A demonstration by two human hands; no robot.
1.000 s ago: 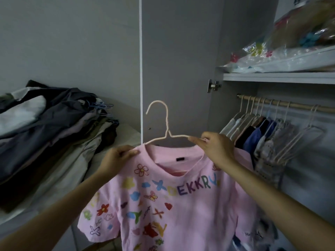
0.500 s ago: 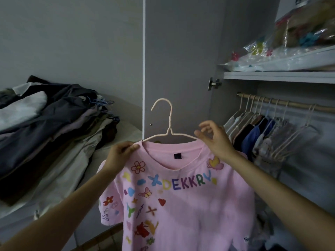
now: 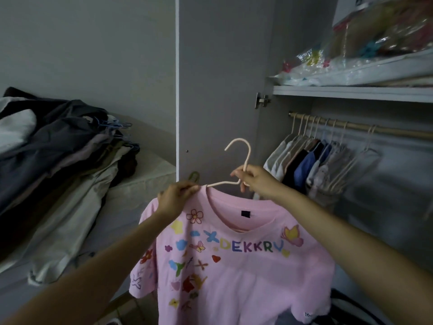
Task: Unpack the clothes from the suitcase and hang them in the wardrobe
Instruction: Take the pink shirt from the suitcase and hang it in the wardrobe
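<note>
1. Head view, far left: a pile of clothes (image 3: 54, 146) is stacked on the bed (image 3: 145, 181), some with blue hangers attached; judged as still to be hung. No suitcase is seen.
2. Left hand (image 3: 174, 198) is pinched on the left shoulder of the pink T-shirt (image 3: 234, 266), beside the collar.
3. T-shirt is held up in front of the open wardrobe door (image 3: 222, 90), draped on the cream hanger (image 3: 236, 167); hook is free and upright.
4. Right hand (image 3: 255, 181) is clamped on the hanger neck, below the hook.
5. Rod (image 3: 375, 129) carries several hung garments (image 3: 311, 165) bunched at its left end; bare rod is available to the right. Shelf edge (image 3: 351, 93) sits just above the rod, so hook clearance is judged tight.
</note>
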